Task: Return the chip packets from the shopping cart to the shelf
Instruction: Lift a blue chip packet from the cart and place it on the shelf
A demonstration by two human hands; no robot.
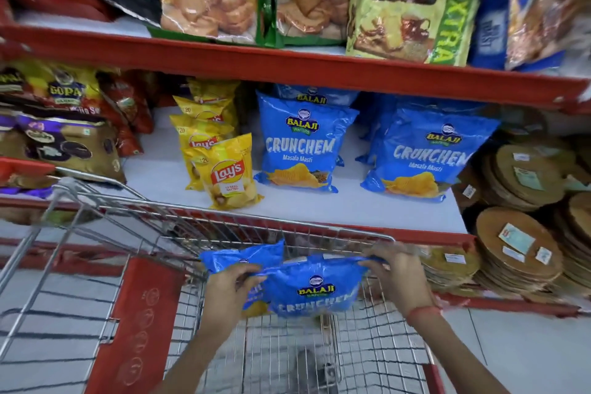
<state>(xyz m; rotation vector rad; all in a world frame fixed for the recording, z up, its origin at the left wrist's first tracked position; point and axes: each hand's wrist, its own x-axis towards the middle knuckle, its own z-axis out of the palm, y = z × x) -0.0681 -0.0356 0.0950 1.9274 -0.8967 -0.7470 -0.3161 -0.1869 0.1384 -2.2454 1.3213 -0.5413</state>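
Both hands are down inside the wire shopping cart (224, 227), each pinching the top seam of a blue Balaji Crunchem packet (315, 293) that hangs upright between them above the cart's mesh floor. The left hand (228, 289) has its fingers curled closed around the packet's left top corner, and the right hand (396, 275) has its fingers closed over the right top corner; a red thread band (422, 312) circles that wrist. A 2nd blue packet (243, 257) sits just behind and to the left of the held one, partly hidden by the left hand. The cart's red plastic flap (137, 323) stands at the near left. Beyond the cart, on the white middle shelf (319, 208), 2 rows of matching blue Crunchem packets stand upright, 1 at centre (302, 142) and 1 further right (427, 153), with a row of yellow Lay's packets (228, 171) to their left. Stacks of round brown discs in clear wrap (518, 249) fill the right side. On the shelf above, large bags of rusk (406, 3) lean forward over the red shelf edge (287, 65).
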